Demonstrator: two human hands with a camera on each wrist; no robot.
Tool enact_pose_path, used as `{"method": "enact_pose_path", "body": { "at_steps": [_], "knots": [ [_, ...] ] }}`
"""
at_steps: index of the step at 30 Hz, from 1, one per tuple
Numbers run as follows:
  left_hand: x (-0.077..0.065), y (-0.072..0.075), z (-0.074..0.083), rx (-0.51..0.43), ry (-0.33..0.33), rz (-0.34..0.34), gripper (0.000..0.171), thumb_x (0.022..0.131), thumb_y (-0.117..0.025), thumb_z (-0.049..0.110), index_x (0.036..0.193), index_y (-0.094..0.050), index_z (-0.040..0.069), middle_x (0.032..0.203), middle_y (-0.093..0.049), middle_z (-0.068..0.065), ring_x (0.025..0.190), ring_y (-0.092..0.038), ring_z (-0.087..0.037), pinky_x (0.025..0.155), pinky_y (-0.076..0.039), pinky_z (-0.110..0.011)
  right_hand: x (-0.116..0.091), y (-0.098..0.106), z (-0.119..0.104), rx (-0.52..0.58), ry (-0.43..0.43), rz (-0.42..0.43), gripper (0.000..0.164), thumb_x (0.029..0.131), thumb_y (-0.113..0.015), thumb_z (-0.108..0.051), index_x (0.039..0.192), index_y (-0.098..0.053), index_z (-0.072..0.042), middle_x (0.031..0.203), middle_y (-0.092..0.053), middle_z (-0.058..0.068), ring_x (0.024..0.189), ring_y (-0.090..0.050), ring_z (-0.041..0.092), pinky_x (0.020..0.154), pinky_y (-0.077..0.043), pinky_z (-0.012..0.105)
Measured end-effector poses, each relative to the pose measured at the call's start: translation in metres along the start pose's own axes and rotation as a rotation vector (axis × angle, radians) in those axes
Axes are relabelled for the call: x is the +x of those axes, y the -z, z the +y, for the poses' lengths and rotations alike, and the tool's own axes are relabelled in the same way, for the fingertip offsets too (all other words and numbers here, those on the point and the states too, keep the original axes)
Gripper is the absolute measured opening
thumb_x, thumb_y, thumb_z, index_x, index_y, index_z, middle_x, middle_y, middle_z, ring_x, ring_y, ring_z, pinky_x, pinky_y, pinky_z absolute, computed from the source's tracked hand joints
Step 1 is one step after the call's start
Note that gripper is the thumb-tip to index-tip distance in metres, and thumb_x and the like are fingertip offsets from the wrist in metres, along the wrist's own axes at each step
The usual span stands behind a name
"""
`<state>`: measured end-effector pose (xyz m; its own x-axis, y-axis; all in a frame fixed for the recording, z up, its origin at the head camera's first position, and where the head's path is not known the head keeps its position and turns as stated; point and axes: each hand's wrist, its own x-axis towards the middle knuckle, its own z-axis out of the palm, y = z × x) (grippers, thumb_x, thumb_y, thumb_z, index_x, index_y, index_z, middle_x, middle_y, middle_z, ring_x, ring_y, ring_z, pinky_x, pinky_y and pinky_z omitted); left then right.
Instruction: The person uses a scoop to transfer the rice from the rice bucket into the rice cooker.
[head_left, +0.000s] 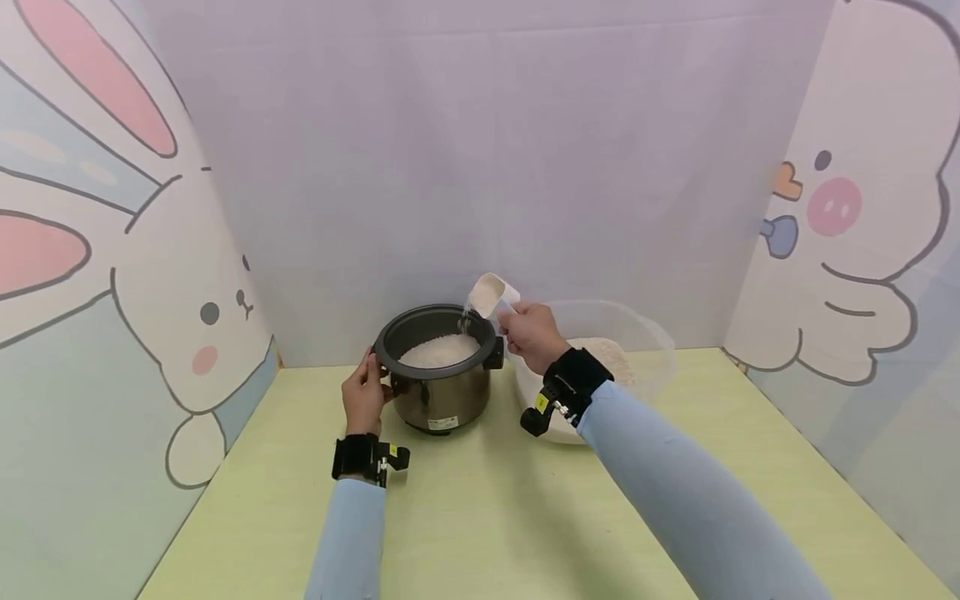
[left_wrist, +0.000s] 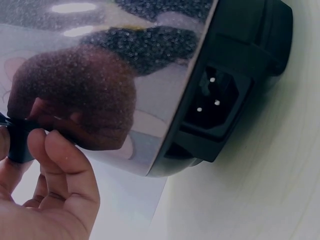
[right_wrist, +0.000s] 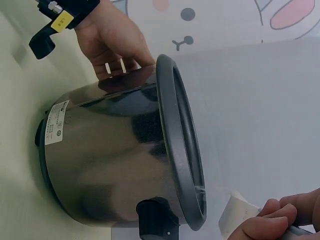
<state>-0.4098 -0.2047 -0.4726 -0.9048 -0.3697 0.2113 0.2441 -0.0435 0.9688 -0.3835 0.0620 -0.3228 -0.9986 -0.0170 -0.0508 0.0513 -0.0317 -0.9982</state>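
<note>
A dark metallic rice cooker point(head_left: 420, 402) stands without a lid on the table, white rice point(head_left: 441, 352) inside it. My left hand point(head_left: 365, 395) grips its left side handle; the left wrist view shows curled fingertips point(left_wrist: 65, 152) at that black handle point(left_wrist: 20, 142). Above the pot's right rim, my right hand point(head_left: 534, 337) holds a white measuring cup point(head_left: 510, 292) by its handle. The cup is tilted left, and grains fall from it into the pot. Behind the right forearm sits a clear plastic tub point(head_left: 656, 327) with more rice point(head_left: 609, 357), partly hidden.
The pale yellow-green table point(head_left: 457, 517) meets a plain back wall point(head_left: 480, 167) just behind the cooker and tub. Cartoon-printed panels rise on both sides. On the cooker's lower body is a power socket point(left_wrist: 212, 102) with no cord in it.
</note>
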Motion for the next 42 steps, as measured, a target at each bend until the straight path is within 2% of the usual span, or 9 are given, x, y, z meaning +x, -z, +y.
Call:
{"method": "enact_pose_path", "body": {
  "at_steps": [3, 7, 10, 15, 18, 22, 26, 36, 42],
  "knots": [
    [0.000, -0.001, -0.001, -0.009, -0.007, -0.003, 0.049, 0.106, -0.052, 0.043, 0.147, -0.058, 0.018, 0.098, -0.059, -0.009, 0.056, -0.054, -0.008, 0.058, -0.056, -0.020, 0.000, -0.004, 0.003, -0.038, 0.029, 0.013, 0.023, 0.108, -0.049, -0.010, 0.116, -0.057, 0.010, 0.098, -0.048, 0.011, 0.070, -0.037, 0.014, 0.058, -0.031, 0.025],
    [0.000, -0.001, 0.000, -0.016, -0.004, -0.004, 0.047, 0.106, -0.052, 0.042, 0.147, -0.058, 0.018, 0.096, -0.059, -0.008, 0.055, -0.054, -0.008, 0.058, -0.056, -0.021, -0.002, -0.010, 0.007, -0.074, 0.046, 0.018, 0.026, 0.110, -0.048, -0.012, 0.122, -0.058, 0.009, 0.100, -0.048, 0.011, 0.072, -0.037, 0.016, 0.062, -0.030, 0.028],
    [0.000, -0.001, 0.000, -0.018, 0.000, -0.006, 0.047, 0.106, -0.052, 0.041, 0.147, -0.057, 0.018, 0.095, -0.059, -0.005, 0.055, -0.054, -0.007, 0.058, -0.056, -0.021, -0.003, -0.015, 0.010, -0.093, 0.061, 0.010, 0.031, 0.110, -0.047, -0.011, 0.135, -0.056, 0.006, 0.107, -0.049, 0.014, 0.078, -0.039, 0.018, 0.066, -0.030, 0.030],
    [0.000, 0.001, 0.001, -0.021, -0.005, -0.004, 0.048, 0.106, -0.052, 0.042, 0.146, -0.058, 0.016, 0.102, -0.061, -0.008, 0.055, -0.054, -0.008, 0.058, -0.056, -0.020, 0.000, -0.024, 0.018, -0.205, 0.134, -0.012, 0.041, 0.109, -0.049, -0.009, 0.148, -0.050, 0.005, 0.141, -0.049, 0.022, 0.115, -0.049, 0.027, 0.089, -0.043, 0.036],
    [0.000, 0.002, 0.001, -0.019, -0.003, -0.013, 0.048, 0.107, -0.051, 0.041, 0.147, -0.058, 0.015, 0.122, -0.065, -0.010, 0.056, -0.055, -0.007, 0.059, -0.056, -0.020, 0.002, -0.028, 0.022, -0.268, 0.172, -0.005, 0.040, 0.109, -0.050, -0.010, 0.146, -0.053, 0.003, 0.147, -0.048, 0.023, 0.125, -0.047, 0.032, 0.096, -0.043, 0.042],
    [0.001, 0.001, 0.001, -0.020, -0.004, -0.018, 0.047, 0.107, -0.051, 0.040, 0.146, -0.059, 0.014, 0.144, -0.058, -0.004, 0.056, -0.054, -0.006, 0.059, -0.055, -0.018, 0.004, -0.032, 0.025, -0.291, 0.179, 0.003, 0.039, 0.109, -0.050, -0.013, 0.145, -0.055, 0.001, 0.144, -0.050, 0.022, 0.118, -0.049, 0.032, 0.087, -0.043, 0.041],
    [0.002, 0.001, 0.000, -0.023, -0.002, -0.020, 0.047, 0.107, -0.051, 0.040, 0.145, -0.059, 0.014, 0.150, -0.054, 0.002, 0.056, -0.054, -0.006, 0.059, -0.055, -0.018, 0.005, -0.034, 0.027, -0.291, 0.160, -0.002, 0.041, 0.109, -0.050, -0.015, 0.147, -0.053, 0.001, 0.143, -0.051, 0.022, 0.113, -0.050, 0.031, 0.078, -0.042, 0.036],
    [0.003, 0.000, 0.002, -0.013, 0.000, -0.016, 0.048, 0.107, -0.052, 0.041, 0.147, -0.058, 0.016, 0.137, -0.062, -0.012, 0.056, -0.054, -0.006, 0.059, -0.055, -0.018, 0.001, -0.038, 0.031, -0.363, 0.205, -0.037, 0.038, 0.108, -0.053, -0.012, 0.144, -0.057, -0.001, 0.131, -0.059, 0.021, 0.087, -0.055, 0.025, 0.061, -0.045, 0.027],
    [0.002, 0.000, 0.000, -0.014, -0.005, -0.007, 0.047, 0.107, -0.052, 0.041, 0.146, -0.059, 0.016, 0.134, -0.063, -0.013, 0.056, -0.055, -0.006, 0.059, -0.056, -0.018, -0.005, -0.041, 0.032, -0.429, 0.268, -0.074, 0.040, 0.109, -0.052, -0.011, 0.147, -0.054, -0.001, 0.140, -0.058, 0.020, 0.098, -0.055, 0.028, 0.069, -0.042, 0.031]
  ]
}}
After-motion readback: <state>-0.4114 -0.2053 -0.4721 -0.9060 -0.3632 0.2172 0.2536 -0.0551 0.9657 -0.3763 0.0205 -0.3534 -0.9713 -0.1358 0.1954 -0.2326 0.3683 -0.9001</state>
